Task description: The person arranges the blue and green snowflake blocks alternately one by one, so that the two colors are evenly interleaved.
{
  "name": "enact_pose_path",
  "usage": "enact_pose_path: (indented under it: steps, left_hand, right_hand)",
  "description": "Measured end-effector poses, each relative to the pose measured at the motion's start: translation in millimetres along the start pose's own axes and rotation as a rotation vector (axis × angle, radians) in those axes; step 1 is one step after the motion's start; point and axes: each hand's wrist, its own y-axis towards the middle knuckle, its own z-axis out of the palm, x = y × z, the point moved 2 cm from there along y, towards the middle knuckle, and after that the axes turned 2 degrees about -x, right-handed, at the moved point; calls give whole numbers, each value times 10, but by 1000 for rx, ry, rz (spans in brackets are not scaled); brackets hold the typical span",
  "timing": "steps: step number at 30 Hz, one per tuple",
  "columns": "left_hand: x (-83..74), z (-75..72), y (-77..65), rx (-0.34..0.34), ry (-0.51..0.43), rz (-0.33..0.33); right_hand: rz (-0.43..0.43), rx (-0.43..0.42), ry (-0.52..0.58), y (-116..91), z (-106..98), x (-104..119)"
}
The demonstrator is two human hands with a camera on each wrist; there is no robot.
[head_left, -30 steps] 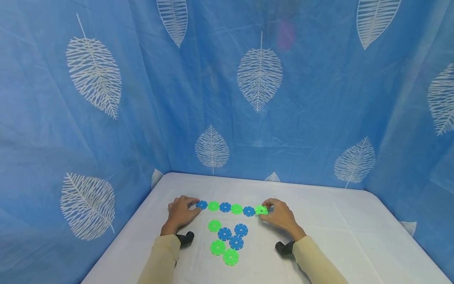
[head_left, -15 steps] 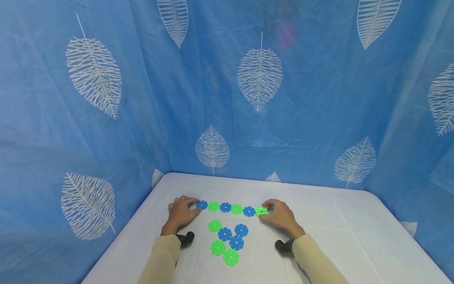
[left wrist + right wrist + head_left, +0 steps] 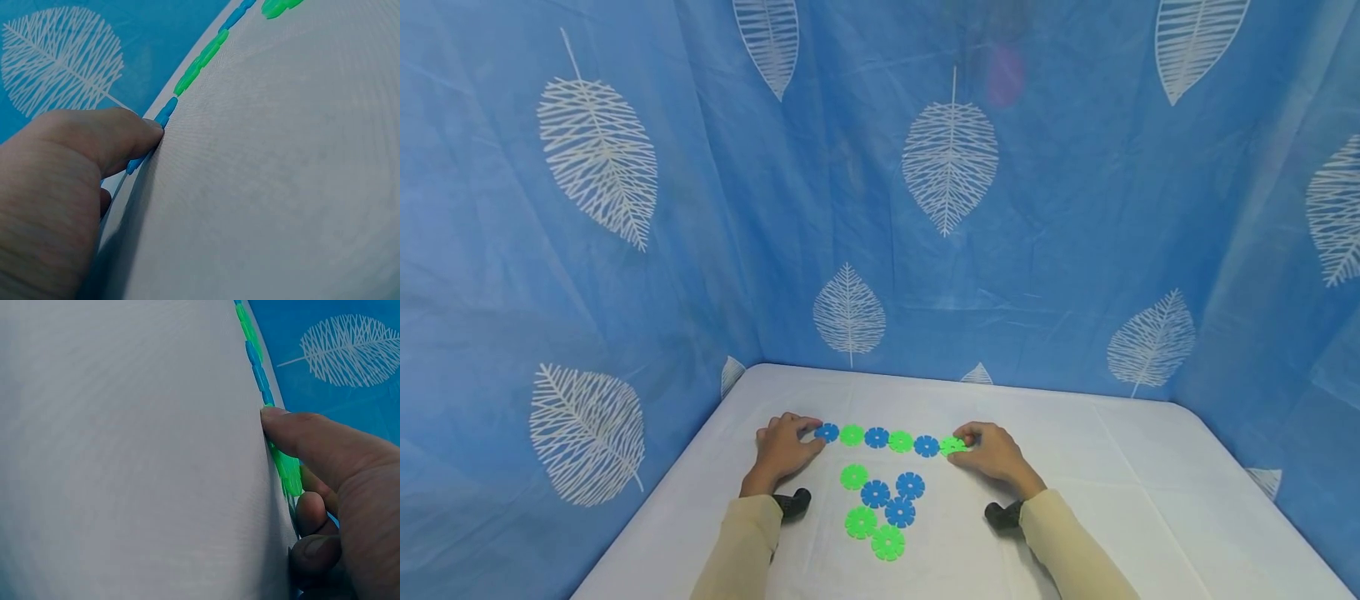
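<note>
A straight row of notched plastic snowflake discs, blue and green by turns, lies across the table in the head view. At its left end my left hand (image 3: 782,450) holds a blue snowflake disc (image 3: 828,432) between thumb and fingers; the thumb covers part of its edge in the left wrist view. My right hand (image 3: 996,458) pinches the green snowflake disc (image 3: 951,447) at the right end, its edge tilted in the right wrist view (image 3: 287,469). Between them lie a green disc (image 3: 852,435), a blue disc (image 3: 876,437), another green disc (image 3: 900,442) and another blue disc (image 3: 927,446).
Nearer the body lies a loose group of discs, with a green one (image 3: 853,477), several blue ones (image 3: 899,512) and two more green ones (image 3: 888,542). The white-covered table (image 3: 1112,500) meets a blue leaf-patterned curtain (image 3: 1045,250) behind and at the sides.
The green disc in my right hand has tilted a little and looks flatter, with slight movement of the right fingers. The left hand and the other discs stay where they were.
</note>
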Motion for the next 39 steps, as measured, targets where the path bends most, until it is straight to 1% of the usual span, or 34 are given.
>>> enact_pose_path:
  steps: [5, 20, 27, 33, 39]
  left_hand:
    - [2, -1, 16, -3, -1, 3]
    - [-29, -18, -12, 8, 2, -2]
    - [-32, -21, 7, 9, 5, -6]
    - [-28, -23, 3, 6, 1, -4]
    - [-20, -22, -5, 4, -1, -6]
  right_hand:
    - [19, 14, -6, 9, -7, 2]
    - [-21, 12, -24, -31, -7, -23]
    - [-36, -2, 56, -40, -32, -70]
    - [-48, -41, 116, -52, -90, -60]
    - [-36, -54, 188, -100, -158, -17]
